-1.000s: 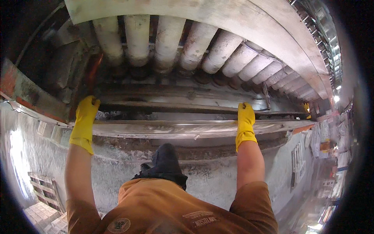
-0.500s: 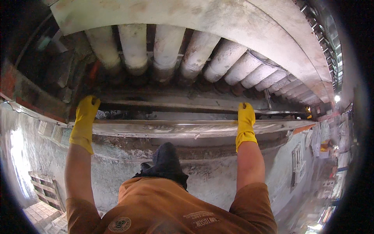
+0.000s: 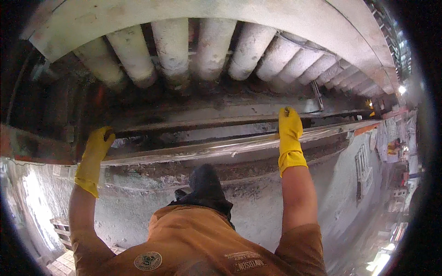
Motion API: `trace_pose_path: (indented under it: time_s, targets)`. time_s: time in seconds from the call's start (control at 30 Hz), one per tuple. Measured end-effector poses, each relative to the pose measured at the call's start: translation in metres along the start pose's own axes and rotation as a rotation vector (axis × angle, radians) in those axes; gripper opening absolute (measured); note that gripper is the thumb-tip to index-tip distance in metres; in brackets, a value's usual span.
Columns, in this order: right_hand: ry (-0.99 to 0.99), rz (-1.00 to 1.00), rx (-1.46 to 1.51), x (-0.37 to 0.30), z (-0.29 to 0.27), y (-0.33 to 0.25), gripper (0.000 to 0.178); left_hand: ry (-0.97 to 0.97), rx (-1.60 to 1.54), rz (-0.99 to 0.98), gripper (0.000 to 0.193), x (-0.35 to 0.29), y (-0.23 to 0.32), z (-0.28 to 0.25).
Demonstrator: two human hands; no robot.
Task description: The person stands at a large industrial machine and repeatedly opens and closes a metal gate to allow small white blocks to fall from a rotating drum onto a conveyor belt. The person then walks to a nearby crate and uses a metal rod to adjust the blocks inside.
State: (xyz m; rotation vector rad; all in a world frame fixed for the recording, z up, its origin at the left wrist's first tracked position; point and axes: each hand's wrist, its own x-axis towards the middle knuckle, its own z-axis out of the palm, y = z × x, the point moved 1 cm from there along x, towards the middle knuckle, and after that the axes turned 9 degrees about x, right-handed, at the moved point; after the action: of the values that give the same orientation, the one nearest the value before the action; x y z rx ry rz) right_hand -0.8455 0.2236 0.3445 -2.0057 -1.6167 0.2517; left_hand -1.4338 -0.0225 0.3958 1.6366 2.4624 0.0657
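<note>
Shirt [image 3: 198, 237] nearest, then my yellow-gloved left hand [image 3: 98, 142] and right hand [image 3: 290, 131], fingers curled on both, though I cannot tell whether either closes on metal or merely rests there. Just at my gloves the pale metal rail [image 3: 207, 149] lies crosswise, its long axis running left to right and slanting away rightward, my left hand beside its left end, my right well along it. Beyond sit a grimy rear bar [image 3: 221, 115] and pale cylinders [image 3: 212, 50].
</note>
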Motion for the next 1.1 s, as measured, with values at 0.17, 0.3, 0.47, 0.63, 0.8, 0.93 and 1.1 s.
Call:
trace_pose_path:
  time_s: [0.17, 0.3, 0.47, 0.63, 0.8, 0.93, 1.1]
  targets:
    - [-0.034, 0.036, 0.067, -0.021, -0.014, -0.001, 0.047, 0.146, 0.089, 0.338, 0.042, 0.003, 0.055, 0.021]
    - [-0.009, 0.057, 0.082, -0.032, -0.017, 0.015, 0.047, 0.048, 0.141, 0.703, 0.052, 0.04, 0.135, 0.051]
    - [-0.004, 0.09, 0.174, -0.042, -0.013, 0.02, 0.047, 0.031, 0.177, 0.859, 0.06, 0.093, 0.21, 0.107]
    - [0.028, 0.076, 0.154, -0.044, -0.009, 0.028, 0.047, -0.091, 0.203, 0.809, 0.071, 0.132, 0.274, 0.149]
    - [0.025, 0.098, 0.109, -0.052, -0.02, 0.016, 0.045, -0.131, 0.164, 0.697, 0.082, 0.159, 0.285, 0.195]
    - [0.026, 0.084, 0.079, -0.059, -0.023, 0.026, 0.044, -0.121, 0.244, 0.648, 0.087, 0.16, 0.286, 0.204]
    - [0.028, 0.075, 0.108, -0.073, -0.022, 0.043, 0.043, -0.004, 0.239, 0.594, 0.084, 0.14, 0.286, 0.222]
